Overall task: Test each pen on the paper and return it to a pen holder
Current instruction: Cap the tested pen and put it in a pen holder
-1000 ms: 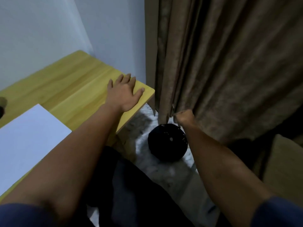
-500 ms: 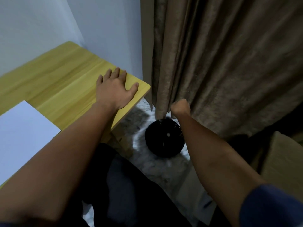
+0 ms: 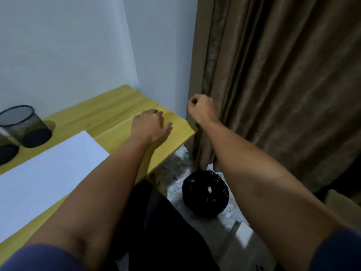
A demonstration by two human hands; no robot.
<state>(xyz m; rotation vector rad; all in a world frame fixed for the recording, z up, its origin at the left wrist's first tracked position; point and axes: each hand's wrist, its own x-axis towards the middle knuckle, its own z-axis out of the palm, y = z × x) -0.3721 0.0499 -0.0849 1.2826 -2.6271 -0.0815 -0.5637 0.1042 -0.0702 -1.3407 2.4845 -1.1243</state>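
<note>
Lifted from low beside the black bin [image 3: 205,193] on the floor, the right hand [image 3: 202,110] is now held up at the level of the surface [image 3: 117,112], close against the brown curtain [image 3: 273,94]; its grip is curled into a fist, and whether a pen is pinched inside cannot be told (none shows). The left hand [image 3: 150,126] has stayed near the corner of the surface, though its fingers are now loosely bent rather than flat, holding nothing; the view has swung left, so that two mesh pen holders [image 3: 23,126] at the far left edge and more of the white paper [image 3: 48,167] are revealed. No pen is visible anywhere; the reach downward is judged finished, with attention returning to the paper.
</note>
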